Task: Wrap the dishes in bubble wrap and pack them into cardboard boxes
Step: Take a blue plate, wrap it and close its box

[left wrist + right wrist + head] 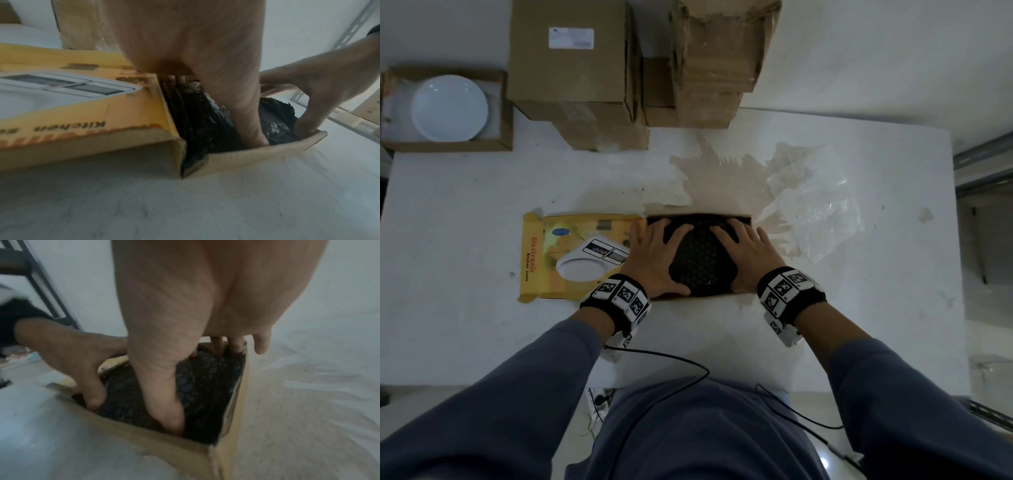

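A black bubble-wrapped bundle (700, 257) fills a small open cardboard box (698, 215) at the table's middle. The box's yellow printed lid (571, 253) lies folded out flat to the left. My left hand (657, 257) presses on the bundle's left side with spread fingers. Spread the same way, my right hand (744, 251) presses on its right side. In the left wrist view the left thumb (248, 113) pushes down between the bundle (205, 123) and the near box wall (257, 155). The right wrist view shows the right thumb (164, 399) tucked in likewise beside the bundle (205, 382).
A white plate (448, 108) sits in an open carton at the far left. Closed cardboard boxes (571, 68) and a stack of flattened cardboard (719, 61) stand at the back. A clear plastic sheet (815, 212) lies right of the small box. Cables (671, 359) hang off the near edge.
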Demonstrator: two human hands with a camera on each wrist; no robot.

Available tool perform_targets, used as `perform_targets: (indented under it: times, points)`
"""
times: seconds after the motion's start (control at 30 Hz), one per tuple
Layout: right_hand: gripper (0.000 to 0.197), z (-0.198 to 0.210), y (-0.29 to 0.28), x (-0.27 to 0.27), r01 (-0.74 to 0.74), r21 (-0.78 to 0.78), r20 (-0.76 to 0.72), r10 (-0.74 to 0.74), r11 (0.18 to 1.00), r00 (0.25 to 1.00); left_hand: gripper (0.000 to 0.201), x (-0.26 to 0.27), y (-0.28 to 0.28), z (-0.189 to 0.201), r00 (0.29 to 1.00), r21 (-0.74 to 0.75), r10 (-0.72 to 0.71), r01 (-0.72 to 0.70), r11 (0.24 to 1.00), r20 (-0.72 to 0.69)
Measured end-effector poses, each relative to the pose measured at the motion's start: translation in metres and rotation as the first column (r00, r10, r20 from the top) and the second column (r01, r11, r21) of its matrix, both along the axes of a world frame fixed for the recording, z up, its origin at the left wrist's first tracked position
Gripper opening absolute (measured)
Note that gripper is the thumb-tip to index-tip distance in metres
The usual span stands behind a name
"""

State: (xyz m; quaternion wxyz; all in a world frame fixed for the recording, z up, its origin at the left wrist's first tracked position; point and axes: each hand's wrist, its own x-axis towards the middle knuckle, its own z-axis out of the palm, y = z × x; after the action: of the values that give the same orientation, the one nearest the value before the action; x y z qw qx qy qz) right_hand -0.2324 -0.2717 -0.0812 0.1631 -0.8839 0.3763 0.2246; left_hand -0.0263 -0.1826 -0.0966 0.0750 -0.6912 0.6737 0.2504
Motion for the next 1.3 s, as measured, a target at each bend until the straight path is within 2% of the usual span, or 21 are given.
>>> perform_targets:
  times: [0.1, 0.27, 0.5, 0.6, 0.77, 0.93, 1.1, 1.23, 1.3]
  points:
    - [0.117, 0.002, 0.002, 0.000, -0.012, -0.057, -0.049, 0.009, 0.998, 0.999, 0.126, 0.004, -0.004, 0.004, 1.000, 0.010, -0.022, 0.023, 1.000, -0.017]
    - [0.113, 0.001, 0.006, 0.001, 0.001, -0.088, -0.045, -0.005, 0.996, 0.999, 0.126, 0.008, -0.005, 0.004, 0.998, -0.001, -0.055, 0.055, 0.998, -0.007]
    - [0.114, 0.008, 0.003, 0.002, -0.047, -0.070, -0.103, 0.039, 0.996, 0.994, 0.131, 0.016, 0.005, -0.002, 0.996, -0.105, -0.044, 0.036, 0.994, -0.073]
    - [0.109, 0.014, 0.004, 0.004, -0.064, -0.119, -0.145, 0.046, 0.991, 0.988, 0.120, 0.022, 0.008, 0.001, 0.995, -0.133, -0.058, 0.048, 0.990, -0.076]
    - [0.108, 0.015, 0.007, -0.001, -0.086, -0.157, -0.197, 0.054, 0.984, 0.979, 0.123, 0.032, 0.007, 0.008, 0.992, -0.040, -0.129, 0.129, 0.991, -0.009]
    - [0.114, 0.006, 0.006, 0.001, -0.107, -0.121, -0.152, 0.088, 0.987, 0.984, 0.130, 0.024, 0.003, 0.002, 0.980, -0.025, -0.185, 0.188, 0.982, 0.079]
    - [0.114, 0.005, 0.006, 0.004, -0.113, -0.119, -0.159, 0.093, 0.986, 0.983, 0.119, 0.020, 0.018, -0.001, 0.908, 0.010, -0.315, 0.325, 0.946, 0.276]
    - [0.112, 0.011, 0.011, 0.004, -0.068, -0.095, -0.150, 0.053, 0.993, 0.987, 0.119, 0.013, 0.019, 0.009, 0.922, 0.010, -0.234, 0.242, 0.970, 0.309]
    - [0.109, 0.017, 0.014, 0.000, -0.040, -0.109, -0.158, 0.022, 0.993, 0.987, 0.109, 0.007, 0.024, 0.015, 0.929, -0.033, -0.150, 0.171, 0.985, 0.337]
